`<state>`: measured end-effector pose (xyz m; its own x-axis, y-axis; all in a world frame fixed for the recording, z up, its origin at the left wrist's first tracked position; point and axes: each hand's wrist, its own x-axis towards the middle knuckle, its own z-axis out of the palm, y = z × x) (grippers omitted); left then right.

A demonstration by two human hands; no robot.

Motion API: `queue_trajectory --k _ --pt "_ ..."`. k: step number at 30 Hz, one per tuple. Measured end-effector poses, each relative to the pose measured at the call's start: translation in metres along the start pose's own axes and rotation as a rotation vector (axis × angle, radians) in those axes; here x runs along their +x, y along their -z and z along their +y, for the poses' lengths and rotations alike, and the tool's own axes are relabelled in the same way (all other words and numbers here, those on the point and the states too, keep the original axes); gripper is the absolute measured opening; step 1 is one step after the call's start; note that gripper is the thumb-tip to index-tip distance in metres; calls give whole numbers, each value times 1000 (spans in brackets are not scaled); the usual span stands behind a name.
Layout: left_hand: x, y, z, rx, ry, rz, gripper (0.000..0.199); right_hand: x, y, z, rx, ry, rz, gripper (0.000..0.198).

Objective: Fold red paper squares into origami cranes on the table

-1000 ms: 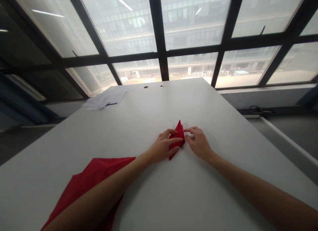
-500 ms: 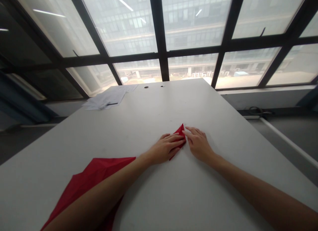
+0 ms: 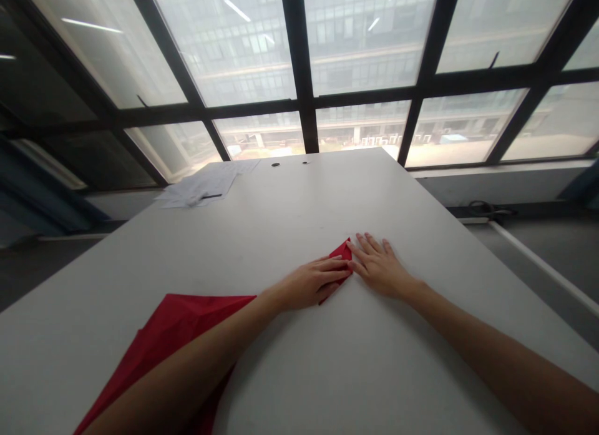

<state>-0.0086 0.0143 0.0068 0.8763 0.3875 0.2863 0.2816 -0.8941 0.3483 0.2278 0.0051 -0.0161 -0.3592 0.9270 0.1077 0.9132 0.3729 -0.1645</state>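
A small folded piece of red paper [image 3: 341, 251] lies on the white table [image 3: 299, 360], its tip pointing away from me. Across its middle rests my left hand [image 3: 312, 282], fingers stretched out flat and hiding much of it. My right hand [image 3: 378, 265] is flat on the table at the paper's right edge, fingers spread, with the thumb and index fingertip touching that edge. Under my left forearm is a larger red sheet [image 3: 187, 326] with creases; the arm covers part of it.
Several white papers [image 3: 201, 185] lie at the far left of the table, with a dark pen-like stick [image 3: 212, 196] on them. Two small dark spots, one a round hole [image 3: 276, 165], are near the far edge. Dark-framed windows [image 3: 306, 120] stand behind the table.
My right hand has spread its fingers and flattened beside the paper. My left hand and the small red paper have shifted slightly; the larger red sheet's upper edge moved a little left.
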Motion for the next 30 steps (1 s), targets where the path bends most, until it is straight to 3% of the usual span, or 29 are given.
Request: queue_trajectory --k 3,5,8,10,16,18,20,23,26,30 --pt "0 2 3 -7 10 -5 42 1 4 0 1 -54 67 63" --pt "0 4 5 -25 -5 -13 41 1 6 -4 21 44 79 61" --pt "1 5 7 -51 -34 -34 41 0 5 -5 54 207 -15 61" --pt "1 4 6 -58 -29 -39 41 2 2 -1 45 173 -42 64" --pt "-2 4 3 -51 5 -75 41 10 -3 18 25 -162 55 64" --pt "-1 5 4 -48 9 -82 41 10 -1 14 53 -123 135 60" --pt "0 7 5 -49 3 -89 42 9 0 8 72 52 163 57" --pt "1 8 6 -34 -16 -107 46 7 -1 1 70 203 52 55" --pt "0 7 7 20 -13 -175 53 7 -3 3 39 176 -23 56" --pt "-3 4 8 93 21 -281 69 8 -3 15 3 33 -5 58"
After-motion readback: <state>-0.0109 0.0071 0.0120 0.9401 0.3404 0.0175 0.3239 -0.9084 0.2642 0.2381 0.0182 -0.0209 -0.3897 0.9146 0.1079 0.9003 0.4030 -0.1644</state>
